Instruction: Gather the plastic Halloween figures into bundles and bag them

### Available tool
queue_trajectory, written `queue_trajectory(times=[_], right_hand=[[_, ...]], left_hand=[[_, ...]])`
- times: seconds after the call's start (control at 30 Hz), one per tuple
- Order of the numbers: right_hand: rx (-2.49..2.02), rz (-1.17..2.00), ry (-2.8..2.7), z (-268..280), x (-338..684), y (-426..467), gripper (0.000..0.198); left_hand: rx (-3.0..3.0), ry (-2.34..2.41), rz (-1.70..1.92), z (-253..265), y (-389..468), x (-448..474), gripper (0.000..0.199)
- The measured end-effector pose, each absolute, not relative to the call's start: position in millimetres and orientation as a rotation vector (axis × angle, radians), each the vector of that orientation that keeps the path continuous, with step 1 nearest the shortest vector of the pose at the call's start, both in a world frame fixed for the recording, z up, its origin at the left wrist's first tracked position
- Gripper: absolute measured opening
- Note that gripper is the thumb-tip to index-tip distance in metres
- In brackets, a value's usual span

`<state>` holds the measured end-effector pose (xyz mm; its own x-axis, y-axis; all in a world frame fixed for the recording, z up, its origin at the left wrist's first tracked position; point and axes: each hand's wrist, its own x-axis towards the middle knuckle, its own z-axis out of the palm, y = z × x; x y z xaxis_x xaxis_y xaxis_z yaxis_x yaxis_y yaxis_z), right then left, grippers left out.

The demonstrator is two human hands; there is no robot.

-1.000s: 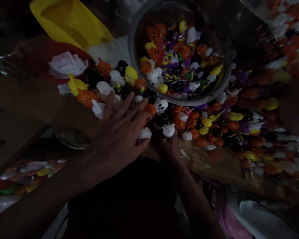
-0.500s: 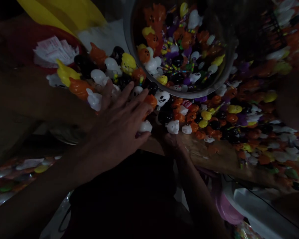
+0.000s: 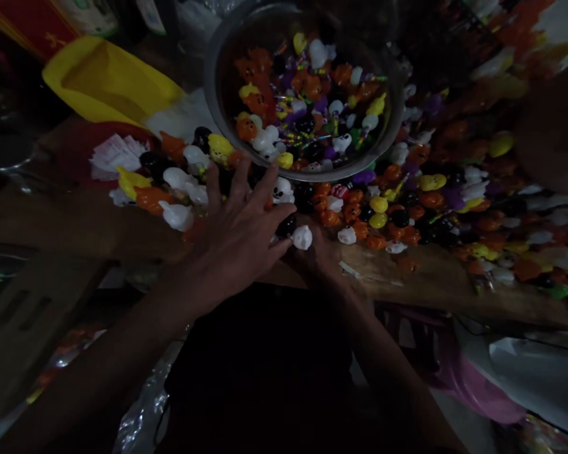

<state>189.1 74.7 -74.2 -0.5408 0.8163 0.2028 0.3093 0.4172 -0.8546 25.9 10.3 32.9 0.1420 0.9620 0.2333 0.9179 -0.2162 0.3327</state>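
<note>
My left hand lies over a row of small Halloween toy figures with its fingers spread, the fingertips just below the rim of a metal basin. Around it are a white ghost figure, an orange figure and a white figure with a dark-eyed face. My right hand is low at the table edge, right beside a round white figure. Its fingers are mostly hidden in shadow and behind the figures, so its grip does not show.
Orange, purple, black and white figures fill the basin and spread over the wooden table to the right. At left are a yellow scoop-like container and a red dish with paper slips. A pink plastic item stands below the table.
The view has shifted, bringing more of the yellow container into sight. My left hand stays spread over the figures. My right hand has come closer to it, beside the round white figure.
</note>
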Motion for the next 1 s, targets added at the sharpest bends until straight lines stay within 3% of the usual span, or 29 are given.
queue_trajectory(times=[0.17, 0.3, 0.5, 0.7, 1.0], right_hand=[[-0.758, 1.137, -1.970, -72.0, 202.3, 78.6, 0.027], [-0.912, 1.196, -1.688, -79.5, 213.6, 78.3, 0.021], [-0.974, 1.435, -1.500, -72.3, 201.6, 67.5, 0.029], [-0.803, 1.559, -1.549, -68.5, 189.4, 69.6, 0.015], [-0.686, 1.748, -1.755, -80.3, 188.3, 85.2, 0.012]], left_hand=[[2.289, 1.982, 0.444, 31.0, 14.6, 23.7, 0.024], [2.308, 1.977, 0.388, 30.5, 11.5, 17.2, 0.022], [2.370, 1.920, 0.335, 26.8, 10.5, 6.7, 0.030], [2.391, 1.859, 0.386, 27.8, 8.8, 8.4, 0.032], [2.411, 1.895, 0.353, 26.0, 12.6, 12.0, 0.043]])
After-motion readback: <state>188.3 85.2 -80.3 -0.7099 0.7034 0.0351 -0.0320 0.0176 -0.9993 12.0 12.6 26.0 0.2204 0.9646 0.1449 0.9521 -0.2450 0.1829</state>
